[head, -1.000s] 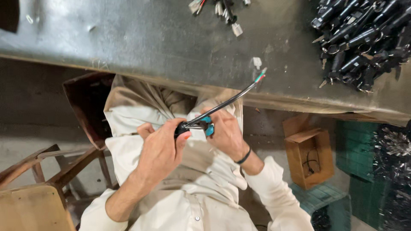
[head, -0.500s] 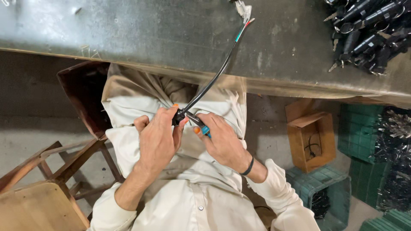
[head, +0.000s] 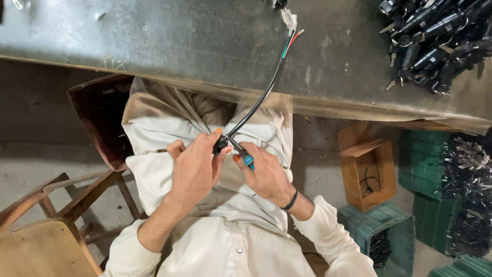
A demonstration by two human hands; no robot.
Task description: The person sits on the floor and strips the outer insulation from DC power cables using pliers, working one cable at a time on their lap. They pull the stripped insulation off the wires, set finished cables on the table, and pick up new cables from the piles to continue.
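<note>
The left hand (head: 197, 166) is closed around the black plug end (head: 221, 145) of a black cable (head: 256, 105), thumb and fingers clamped on it over the lap, just below the desk (head: 154, 36) edge. From that grip the cable arcs toward 1 o'clock, and its red, green and white wire tips (head: 293, 38) rest above the desk near a small white connector (head: 288, 19). The right hand (head: 266, 174) is shut on a small tool with a blue handle (head: 248, 160), its point set against the plug at 10 o'clock from the hand. The cable looks light and springy, holding its curve unsupported; the moulded plug seems the firm place to hold, the bared tips look delicate. A heap of black cable assemblies (head: 435, 36) lies at 2 o'clock; a cardboard box (head: 366, 166) stands on the floor at 3 o'clock
</note>
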